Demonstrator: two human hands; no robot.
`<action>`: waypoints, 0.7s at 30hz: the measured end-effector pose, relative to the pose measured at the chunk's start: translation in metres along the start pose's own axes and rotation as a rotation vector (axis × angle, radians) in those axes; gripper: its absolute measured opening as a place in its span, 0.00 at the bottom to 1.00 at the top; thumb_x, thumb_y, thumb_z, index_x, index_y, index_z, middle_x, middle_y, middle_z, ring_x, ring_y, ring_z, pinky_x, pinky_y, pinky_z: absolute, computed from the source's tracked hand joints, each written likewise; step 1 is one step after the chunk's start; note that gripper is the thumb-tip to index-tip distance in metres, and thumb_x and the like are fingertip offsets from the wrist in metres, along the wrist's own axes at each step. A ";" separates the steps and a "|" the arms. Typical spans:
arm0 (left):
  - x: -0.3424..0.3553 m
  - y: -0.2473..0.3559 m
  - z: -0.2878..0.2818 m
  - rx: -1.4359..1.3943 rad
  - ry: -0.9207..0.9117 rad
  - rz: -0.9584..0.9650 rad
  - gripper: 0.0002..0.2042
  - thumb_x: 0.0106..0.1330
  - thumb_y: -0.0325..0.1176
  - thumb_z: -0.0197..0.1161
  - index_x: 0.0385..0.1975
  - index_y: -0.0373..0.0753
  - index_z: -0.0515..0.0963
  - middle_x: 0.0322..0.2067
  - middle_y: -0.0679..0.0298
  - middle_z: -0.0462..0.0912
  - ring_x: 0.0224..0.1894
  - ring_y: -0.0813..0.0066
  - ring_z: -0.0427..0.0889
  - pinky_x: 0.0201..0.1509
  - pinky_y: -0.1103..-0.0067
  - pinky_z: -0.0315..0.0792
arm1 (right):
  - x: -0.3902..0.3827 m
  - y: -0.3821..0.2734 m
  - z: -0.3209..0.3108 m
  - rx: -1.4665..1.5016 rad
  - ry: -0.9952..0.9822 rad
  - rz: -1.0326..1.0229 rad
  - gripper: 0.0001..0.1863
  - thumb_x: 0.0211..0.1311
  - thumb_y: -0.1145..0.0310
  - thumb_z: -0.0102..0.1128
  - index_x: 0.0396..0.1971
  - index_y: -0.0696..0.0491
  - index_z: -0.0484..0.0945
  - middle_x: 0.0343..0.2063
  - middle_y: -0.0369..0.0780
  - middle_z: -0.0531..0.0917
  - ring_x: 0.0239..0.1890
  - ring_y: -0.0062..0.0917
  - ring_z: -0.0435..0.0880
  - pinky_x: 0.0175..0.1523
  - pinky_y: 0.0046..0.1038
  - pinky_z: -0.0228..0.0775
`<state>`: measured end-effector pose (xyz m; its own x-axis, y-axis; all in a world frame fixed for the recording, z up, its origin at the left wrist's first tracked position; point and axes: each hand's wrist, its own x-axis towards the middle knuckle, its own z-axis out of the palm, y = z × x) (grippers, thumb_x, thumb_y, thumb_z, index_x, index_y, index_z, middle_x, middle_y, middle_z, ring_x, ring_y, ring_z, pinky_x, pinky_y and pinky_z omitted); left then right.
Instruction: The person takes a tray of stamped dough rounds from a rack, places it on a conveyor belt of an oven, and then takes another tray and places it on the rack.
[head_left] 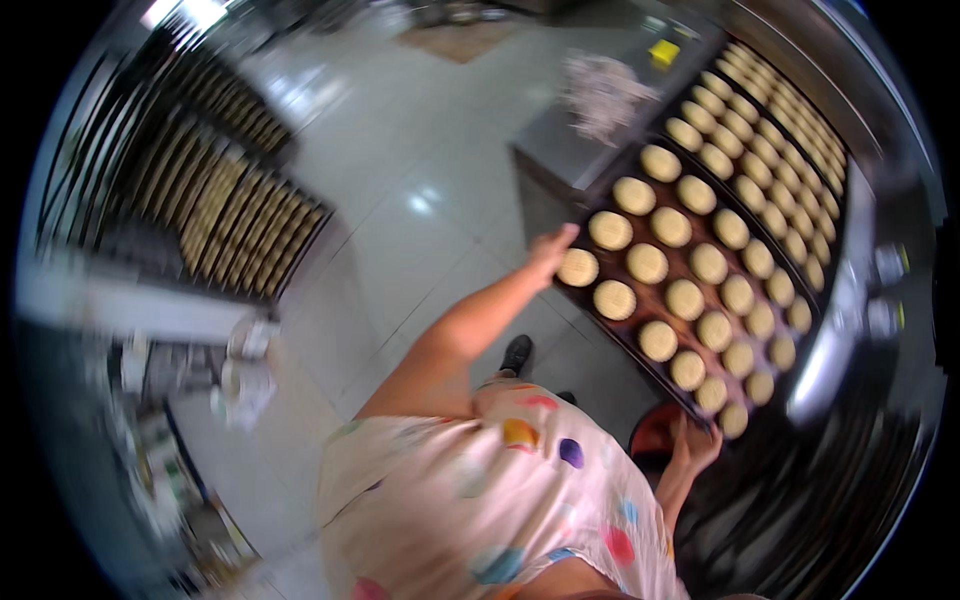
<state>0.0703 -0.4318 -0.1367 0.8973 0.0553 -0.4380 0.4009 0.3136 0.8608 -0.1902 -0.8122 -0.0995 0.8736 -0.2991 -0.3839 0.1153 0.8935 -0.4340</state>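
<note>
The left hand (549, 254) holds the left corner of a big, flat, dark brown metal tray (648, 302). Its thumb lies by the rim, and its fingers are closed on the edge, though most of them are hidden. The right hand (694, 448) holds the corner nearest the person. Its fingers are closed on the edge there too, but I cannot tell just how they bend underneath.

The tray is out in front of the person, to the right. Rows of round, pale yellow cakes (671, 227) sit on it, with lines marked on their tops. Just past it is a second dark tray (736, 166) with more of the same cakes. I cannot tell if the two trays touch.

Near them is a grey metal worktop (545, 140). A crumpled, pinkish-white cloth (603, 95) lies on it, and a small yellow block (663, 53) is close by. A round red tub (655, 430) peeks out below the tray, beside the right hand. Far to the left, a tall rack (250, 225) is full of trays.
</note>
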 end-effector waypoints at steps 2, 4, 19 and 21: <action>-0.003 -0.002 0.007 0.067 0.022 0.074 0.27 0.59 0.54 0.57 0.41 0.32 0.76 0.36 0.62 0.78 0.37 0.76 0.72 0.44 0.77 0.68 | 0.008 -0.009 -0.009 0.031 0.042 0.018 0.32 0.47 0.67 0.54 0.55 0.60 0.62 0.54 0.47 0.69 0.56 0.41 0.67 0.63 0.49 0.50; -0.008 0.002 0.014 0.114 0.011 0.117 0.25 0.62 0.52 0.54 0.42 0.31 0.75 0.36 0.62 0.78 0.37 0.77 0.72 0.44 0.77 0.68 | 0.014 -0.010 -0.012 0.034 -0.007 0.045 0.33 0.48 0.67 0.54 0.57 0.59 0.59 0.55 0.46 0.67 0.57 0.41 0.64 0.64 0.47 0.49; -0.021 0.026 0.003 0.306 -0.019 0.143 0.25 0.65 0.51 0.49 0.48 0.33 0.72 0.43 0.56 0.78 0.46 0.69 0.75 0.50 0.75 0.67 | 0.068 -0.091 -0.075 -0.531 0.923 -0.651 0.33 0.51 0.51 0.61 0.51 0.59 0.70 0.53 0.44 0.71 0.49 0.31 0.70 0.57 0.35 0.59; -0.021 0.026 0.003 0.356 0.007 0.144 0.25 0.65 0.51 0.48 0.48 0.32 0.72 0.43 0.55 0.78 0.45 0.68 0.76 0.50 0.75 0.67 | 0.073 -0.091 -0.082 -0.673 1.033 -0.627 0.32 0.52 0.49 0.61 0.48 0.62 0.72 0.49 0.46 0.75 0.43 0.30 0.73 0.53 0.31 0.62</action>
<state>0.0624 -0.4274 -0.1042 0.9484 0.0815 -0.3063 0.3106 -0.0472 0.9494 -0.1757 -0.9425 -0.1545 -0.0162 -0.9610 -0.2760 -0.1522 0.2752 -0.9493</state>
